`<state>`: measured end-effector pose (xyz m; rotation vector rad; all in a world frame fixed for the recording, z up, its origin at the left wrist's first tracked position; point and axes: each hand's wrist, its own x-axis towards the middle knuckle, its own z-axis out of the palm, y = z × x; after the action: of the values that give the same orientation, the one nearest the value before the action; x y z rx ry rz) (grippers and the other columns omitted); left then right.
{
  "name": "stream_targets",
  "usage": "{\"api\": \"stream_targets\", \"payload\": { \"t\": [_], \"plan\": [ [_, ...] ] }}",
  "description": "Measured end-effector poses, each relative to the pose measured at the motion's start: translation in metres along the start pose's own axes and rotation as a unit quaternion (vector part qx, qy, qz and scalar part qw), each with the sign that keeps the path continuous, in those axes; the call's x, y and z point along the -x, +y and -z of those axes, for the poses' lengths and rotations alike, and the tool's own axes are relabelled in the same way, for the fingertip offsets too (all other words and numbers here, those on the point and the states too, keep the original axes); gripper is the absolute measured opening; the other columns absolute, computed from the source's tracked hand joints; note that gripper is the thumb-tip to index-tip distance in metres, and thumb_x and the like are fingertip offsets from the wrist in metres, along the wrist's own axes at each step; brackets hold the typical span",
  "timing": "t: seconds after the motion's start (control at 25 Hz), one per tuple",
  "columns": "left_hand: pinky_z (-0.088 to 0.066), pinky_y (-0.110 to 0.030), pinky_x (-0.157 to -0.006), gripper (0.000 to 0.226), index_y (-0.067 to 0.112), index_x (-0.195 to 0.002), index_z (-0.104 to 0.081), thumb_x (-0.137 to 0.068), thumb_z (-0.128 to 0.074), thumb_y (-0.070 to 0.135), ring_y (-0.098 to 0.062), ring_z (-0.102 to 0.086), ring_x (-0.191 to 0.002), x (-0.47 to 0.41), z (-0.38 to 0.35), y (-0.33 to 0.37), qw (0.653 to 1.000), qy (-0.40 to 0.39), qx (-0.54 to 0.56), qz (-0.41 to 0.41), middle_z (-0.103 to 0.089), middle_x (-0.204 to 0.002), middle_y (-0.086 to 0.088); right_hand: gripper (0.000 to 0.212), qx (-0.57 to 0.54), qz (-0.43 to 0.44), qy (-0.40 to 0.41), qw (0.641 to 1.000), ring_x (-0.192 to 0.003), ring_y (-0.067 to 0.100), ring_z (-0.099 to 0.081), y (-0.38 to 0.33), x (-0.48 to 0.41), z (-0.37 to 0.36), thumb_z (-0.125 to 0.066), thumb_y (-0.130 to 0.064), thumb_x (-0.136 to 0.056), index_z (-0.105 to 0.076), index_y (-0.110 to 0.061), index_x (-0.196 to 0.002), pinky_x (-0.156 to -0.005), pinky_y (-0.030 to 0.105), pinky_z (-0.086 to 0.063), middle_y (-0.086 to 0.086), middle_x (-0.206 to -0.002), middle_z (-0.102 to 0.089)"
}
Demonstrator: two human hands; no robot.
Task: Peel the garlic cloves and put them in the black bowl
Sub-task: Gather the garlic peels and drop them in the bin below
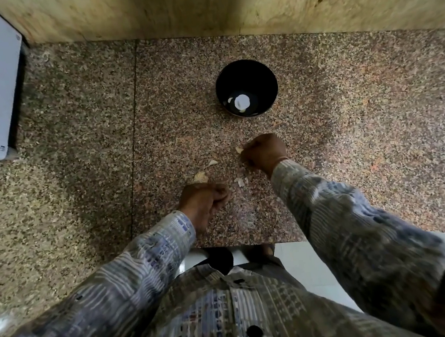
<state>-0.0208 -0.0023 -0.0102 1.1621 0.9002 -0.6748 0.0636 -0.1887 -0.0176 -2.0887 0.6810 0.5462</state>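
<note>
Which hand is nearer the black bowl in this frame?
Right. The right hand, pinching a garlic piece, is just in front of the black bowl, by its near rim. The left hand, holding another garlic piece, is farther back toward the person and to the bowl's left.

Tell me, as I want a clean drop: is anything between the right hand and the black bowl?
Nothing visible: only bare counter separates the right hand, pinching a garlic piece, from the black bowl. Loose clove and peel scraps lie nearer the person.
</note>
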Motion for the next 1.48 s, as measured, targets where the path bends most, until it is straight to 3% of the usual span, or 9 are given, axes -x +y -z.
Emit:
{"api": "stream_targets", "payload": {
  "t": [0.24,0.4,0.56,0.68,1.0,1.2,1.36,1.4,1.48],
  "plan": [
    [-0.056,-0.032,-0.087,0.027,0.002,-0.088,-0.073,-0.092,-0.055,-0.017,-0.025,-0.075,-0.083,-0.003,0.017,-0.003,0.999,0.009,0.007,0.041,-0.079,-0.085,-0.011,0.035,0.259,0.289,0.064,0.919,-0.111,0.021,-0.064,0.035,0.068,-0.006,-0.053,-0.001,-0.094,-0.068,-0.018,-0.12,-0.09,0.03,-0.058,0.011,-0.13,-0.065],
    [-0.064,-0.03,-0.077,0.025,-0.007,-0.092,-0.069,-0.092,-0.05,-0.022,-0.025,-0.073,-0.084,0.0,0.022,-0.004,0.999,0.01,0.033,0.035,-0.074,-0.094,-0.017,0.072,0.398,0.418,-0.04,0.816,-0.158,0.032,-0.008,0.077,0.078,-0.033,-0.039,0.005,-0.093,-0.025,-0.012,-0.162,-0.12,0.046,-0.034,0.01,-0.172,-0.01],
    [-0.064,-0.028,-0.074,0.023,-0.007,-0.088,-0.07,-0.089,-0.054,-0.023,-0.026,-0.074,-0.086,0.0,0.023,-0.003,0.999,0.021,0.029,0.039,-0.074,-0.097,-0.02,0.049,0.346,0.426,0.027,0.836,-0.112,0.033,-0.069,0.105,0.095,-0.036,-0.062,-0.004,-0.098,-0.05,0.003,-0.145,-0.072,0.039,-0.064,0.022,-0.153,-0.046],
    [-0.062,-0.032,-0.078,0.022,-0.005,-0.086,-0.07,-0.09,-0.055,-0.022,-0.026,-0.072,-0.086,0.0,0.019,-0.002,0.998,0.022,0.024,0.045,-0.072,-0.091,-0.018,0.027,0.312,0.437,0.068,0.841,-0.059,0.022,-0.064,0.099,0.108,-0.033,-0.072,-0.009,-0.093,-0.067,0.006,-0.115,-0.046,0.037,-0.058,0.018,-0.108,-0.066],
    [-0.063,-0.026,-0.064,0.026,-0.001,-0.082,-0.071,-0.092,-0.052,-0.016,-0.023,-0.073,-0.083,0.002,0.01,-0.001,0.999,0.007,0.004,0.051,-0.075,-0.086,-0.013,0.01,0.411,0.391,0.09,0.819,-0.07,0.023,-0.058,0.087,0.114,-0.042,-0.077,-0.009,-0.084,-0.069,-0.003,-0.083,-0.043,0.033,-0.052,0.011,-0.085,-0.06],
    [-0.062,-0.04,-0.092,0.012,-0.003,-0.093,-0.07,-0.091,-0.059,-0.006,-0.031,-0.075,-0.098,0.0,0.006,0.0,0.999,-0.012,0.025,0.044,-0.076,-0.101,-0.02,0.004,0.397,0.379,0.062,0.834,-0.08,0.028,-0.062,0.088,0.118,-0.04,-0.071,-0.011,-0.087,-0.07,-0.007,-0.086,-0.05,0.038,-0.055,0.01,-0.088,-0.062],
    [-0.056,-0.044,-0.101,0.014,0.0,-0.096,-0.068,-0.099,-0.058,0.009,-0.028,-0.072,-0.089,0.0,0.002,-0.001,0.997,-0.022,0.052,0.044,-0.076,-0.09,-0.015,0.01,0.139,0.056,0.037,0.988,-0.076,0.019,-0.069,0.072,0.089,-0.034,-0.068,-0.013,-0.09,-0.077,-0.013,-0.087,-0.073,0.034,-0.063,0.005,-0.086,-0.073],
    [-0.055,-0.044,-0.101,0.017,0.0,-0.093,-0.067,-0.101,-0.055,0.009,-0.027,-0.071,-0.087,0.002,0.0,0.0,0.996,-0.025,0.068,0.046,-0.076,-0.086,-0.014,0.007,-0.043,-0.051,0.022,0.998,-0.075,0.019,-0.071,0.067,0.082,-0.025,-0.07,-0.01,-0.088,-0.076,-0.01,-0.085,-0.075,0.036,-0.064,0.006,-0.087,-0.075],
    [-0.054,-0.044,-0.102,0.02,0.0,-0.09,-0.066,-0.102,-0.054,0.01,-0.027,-0.072,-0.084,0.002,-0.003,0.002,0.994,-0.034,0.088,0.05,-0.075,-0.084,-0.014,0.014,-0.398,-0.16,-0.024,0.903,-0.082,0.023,-0.072,0.056,0.082,-0.001,-0.063,0.01,-0.088,-0.069,-0.002,-0.086,-0.078,0.038,-0.063,0.012,-0.095,-0.074]
  ]
}}
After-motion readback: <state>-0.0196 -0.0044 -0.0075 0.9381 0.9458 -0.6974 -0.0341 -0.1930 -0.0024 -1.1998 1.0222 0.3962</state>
